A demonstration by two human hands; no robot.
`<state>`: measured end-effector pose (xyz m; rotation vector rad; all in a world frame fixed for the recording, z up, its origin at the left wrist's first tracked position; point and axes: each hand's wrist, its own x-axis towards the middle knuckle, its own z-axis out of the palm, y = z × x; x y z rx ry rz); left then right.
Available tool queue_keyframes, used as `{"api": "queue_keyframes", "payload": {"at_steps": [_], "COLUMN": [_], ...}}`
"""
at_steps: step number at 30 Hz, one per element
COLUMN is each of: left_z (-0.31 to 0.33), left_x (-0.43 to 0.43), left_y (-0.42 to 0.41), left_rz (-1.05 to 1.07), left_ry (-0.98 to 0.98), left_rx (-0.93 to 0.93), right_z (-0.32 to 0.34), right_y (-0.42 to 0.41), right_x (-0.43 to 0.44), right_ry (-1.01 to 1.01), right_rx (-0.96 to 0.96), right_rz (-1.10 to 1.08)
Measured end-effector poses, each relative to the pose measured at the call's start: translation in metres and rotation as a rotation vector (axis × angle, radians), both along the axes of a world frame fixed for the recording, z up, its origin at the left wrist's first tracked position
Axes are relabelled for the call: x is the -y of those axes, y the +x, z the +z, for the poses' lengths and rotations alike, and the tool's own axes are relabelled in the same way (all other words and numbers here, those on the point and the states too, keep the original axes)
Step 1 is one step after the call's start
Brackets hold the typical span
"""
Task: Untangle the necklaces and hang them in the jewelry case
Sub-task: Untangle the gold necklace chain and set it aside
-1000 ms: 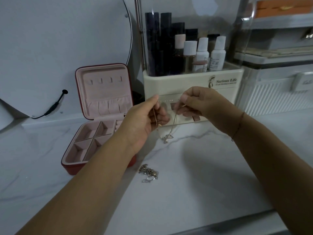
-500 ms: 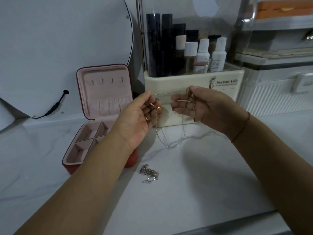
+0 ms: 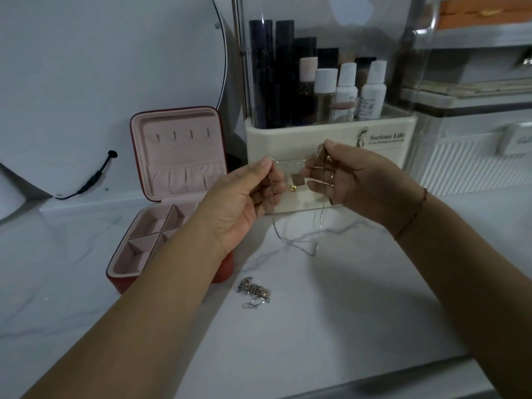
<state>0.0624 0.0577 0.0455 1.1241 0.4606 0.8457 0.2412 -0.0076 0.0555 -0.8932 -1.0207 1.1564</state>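
A thin silver necklace (image 3: 299,240) is stretched between both hands above the marble counter, its loop hanging down below them. My left hand (image 3: 244,194) pinches one end of the chain. My right hand (image 3: 354,180) holds the other end, with strands draped over its fingers. A small tangled heap of necklaces (image 3: 254,292) lies on the counter below my left wrist. The red jewelry case (image 3: 178,156) stands open at the left, its pink lid upright with a row of empty hooks, its tray compartments empty.
A cream cosmetics organiser (image 3: 331,133) with bottles under a clear cover stands right behind the hands. A round mirror (image 3: 100,67) with a black cable leans at the back left. White ribbed storage boxes (image 3: 475,156) are at the right. The counter's front edge (image 3: 374,378) is close.
The hands have moved apart and turned palms inward, stretching the chain between them. The hanging loop has grown longer and wider. The heap on the counter has not moved.
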Motion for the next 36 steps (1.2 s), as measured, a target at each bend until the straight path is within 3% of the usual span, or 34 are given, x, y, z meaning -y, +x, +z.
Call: {"api": "queue_keyframes", "payload": {"at_steps": [7,14,25,36], "left_z": [0.001,0.001,0.002,0.002], "left_x": [0.004,0.003,0.004,0.004], "left_y": [0.0,-0.001,0.0,0.0], "left_rz": [0.052,0.07,0.03,0.073], "left_ry": [0.046,0.046,0.055,0.08], "left_rx": [-0.061,-0.06,0.015,0.005], "right_z": [-0.008,-0.007,-0.009,-0.01], "right_y": [-0.005,-0.008,-0.015,-0.019], "right_x": [0.0,0.002,0.002,0.004], "right_ry": [-0.104,-0.123,-0.148,-0.062], "right_rx": [0.339,0.263,0.523,0.547], "right_rz": [-0.043,0.067,0.023,0.137]}}
